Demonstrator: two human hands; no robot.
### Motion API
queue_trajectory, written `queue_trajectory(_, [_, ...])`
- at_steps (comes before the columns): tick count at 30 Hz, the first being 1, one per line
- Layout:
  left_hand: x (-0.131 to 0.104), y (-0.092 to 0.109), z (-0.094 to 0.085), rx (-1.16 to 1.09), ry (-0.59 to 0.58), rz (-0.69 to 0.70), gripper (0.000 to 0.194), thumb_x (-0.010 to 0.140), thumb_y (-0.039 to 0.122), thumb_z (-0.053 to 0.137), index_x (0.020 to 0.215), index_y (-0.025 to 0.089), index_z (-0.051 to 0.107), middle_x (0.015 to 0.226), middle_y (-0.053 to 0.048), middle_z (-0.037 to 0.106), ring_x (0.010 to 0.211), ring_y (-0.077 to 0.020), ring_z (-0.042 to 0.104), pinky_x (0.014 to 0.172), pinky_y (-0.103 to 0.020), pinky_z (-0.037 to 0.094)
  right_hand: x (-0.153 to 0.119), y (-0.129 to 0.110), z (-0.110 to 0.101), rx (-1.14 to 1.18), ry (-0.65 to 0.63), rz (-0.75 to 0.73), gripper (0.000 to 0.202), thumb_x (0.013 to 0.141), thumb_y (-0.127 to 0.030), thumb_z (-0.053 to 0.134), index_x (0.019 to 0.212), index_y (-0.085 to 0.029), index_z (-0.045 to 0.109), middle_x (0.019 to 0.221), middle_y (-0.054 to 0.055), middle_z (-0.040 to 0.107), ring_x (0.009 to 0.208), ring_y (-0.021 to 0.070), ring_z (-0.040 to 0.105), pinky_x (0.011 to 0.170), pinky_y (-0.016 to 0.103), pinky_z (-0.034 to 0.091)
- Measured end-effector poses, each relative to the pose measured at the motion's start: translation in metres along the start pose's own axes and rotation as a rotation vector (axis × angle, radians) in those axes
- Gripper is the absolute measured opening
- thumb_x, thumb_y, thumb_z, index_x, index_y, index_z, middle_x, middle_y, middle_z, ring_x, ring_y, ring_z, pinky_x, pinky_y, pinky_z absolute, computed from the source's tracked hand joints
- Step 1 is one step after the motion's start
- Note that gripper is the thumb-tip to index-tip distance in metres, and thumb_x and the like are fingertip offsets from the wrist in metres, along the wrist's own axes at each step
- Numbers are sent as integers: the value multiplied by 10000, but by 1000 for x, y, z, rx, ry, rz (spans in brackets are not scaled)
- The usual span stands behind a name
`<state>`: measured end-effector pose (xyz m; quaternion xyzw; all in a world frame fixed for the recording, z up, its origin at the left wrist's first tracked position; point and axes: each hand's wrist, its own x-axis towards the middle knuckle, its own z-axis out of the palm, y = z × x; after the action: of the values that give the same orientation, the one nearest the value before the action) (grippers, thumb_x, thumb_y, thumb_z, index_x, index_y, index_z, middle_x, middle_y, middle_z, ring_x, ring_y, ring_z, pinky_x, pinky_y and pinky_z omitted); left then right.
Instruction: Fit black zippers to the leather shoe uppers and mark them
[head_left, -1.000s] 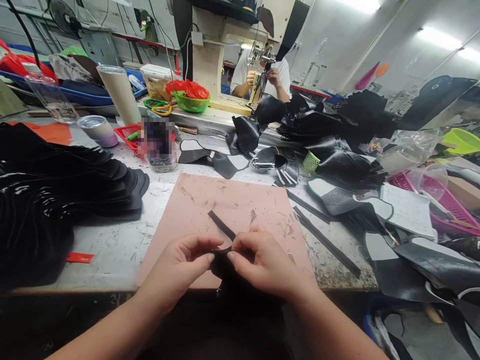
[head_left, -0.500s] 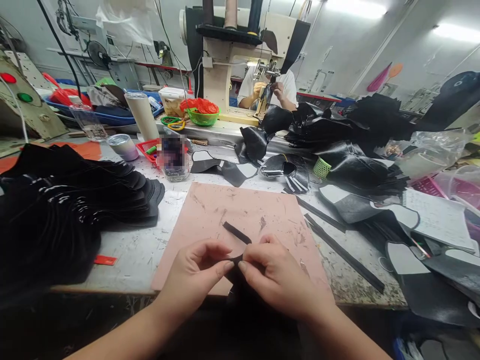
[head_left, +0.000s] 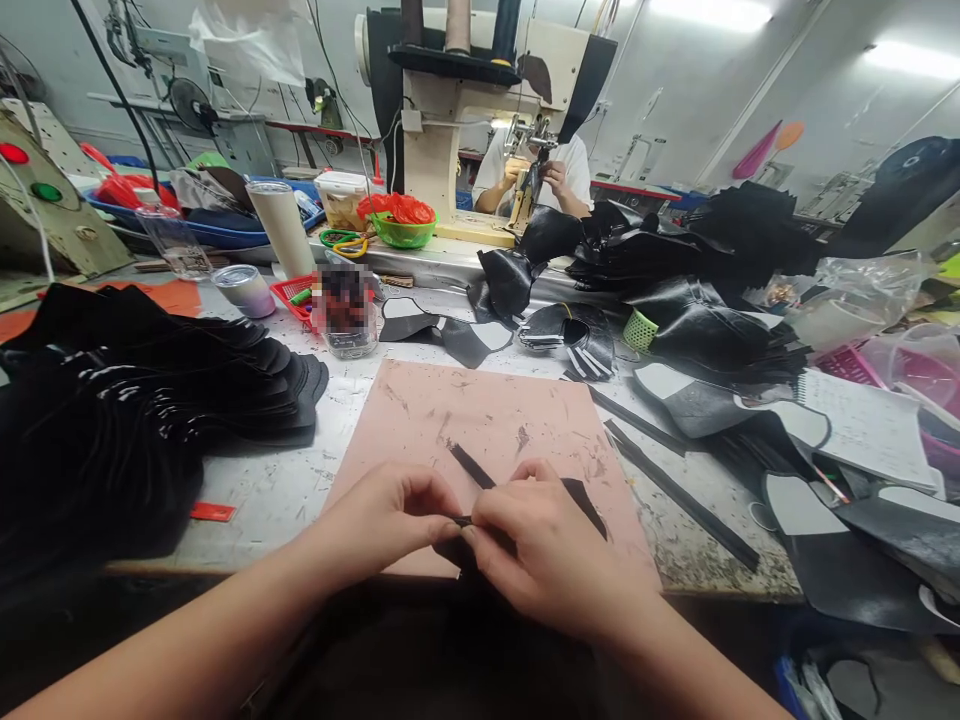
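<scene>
Close together over the front of the pink board [head_left: 420,410], my left hand [head_left: 379,515] and my right hand [head_left: 544,535] both pinch the edge of a black leather-like piece [head_left: 450,552]. Thumbs and forefingers nearly meet on it. A narrow black strip [head_left: 471,466] sticks out above my right fingers; whether it is joined to the piece is hidden. To the right of my right hand a black flap [head_left: 585,505] shows, apparently part of the held piece. Most of the piece is lost behind my hands and against the dark area below.
At left is a stack of black cut pieces [head_left: 225,390]. Long black strips [head_left: 686,495] and grey-black pieces [head_left: 697,405] lie on the right. Behind stand a tumbler [head_left: 281,230], a green bowl [head_left: 405,232] and a sewing machine [head_left: 431,150]. A person [head_left: 574,170] works beyond it.
My hands have shifted slightly left with the black piece, still pinching it. A black flap now shows to the right of my right hand. The view has moved a little.
</scene>
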<state>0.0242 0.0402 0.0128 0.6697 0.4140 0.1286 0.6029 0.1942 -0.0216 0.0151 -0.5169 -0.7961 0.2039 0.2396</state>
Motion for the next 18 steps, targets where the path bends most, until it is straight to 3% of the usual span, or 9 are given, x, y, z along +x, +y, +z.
queue_trajectory(5, [-1,0,1,4,16,-15,106,627,254,634,655,152,626,638,9,636,633,-134,578,621,-250,468,-2,2,-4,-4,-3,8,111,760,-160,494,649,-166,494,581,-52,512,540,69,395,737,278,252])
queue_trajectory(13, [-3,1,6,-24,34,-39,111,651,268,627,667,161,607,613,29,589,609,-109,530,585,-214,422,-3,4,-7,50,17,-3,211,716,-109,487,547,-161,373,494,-92,350,487,52,298,690,262,249])
queue_trajectory(18, [-2,2,7,17,-21,3,109,686,273,582,704,169,609,631,32,573,622,-108,519,591,-211,415,-2,6,-9,33,4,22,178,749,-143,506,581,-164,453,522,-74,467,502,60,358,724,271,266])
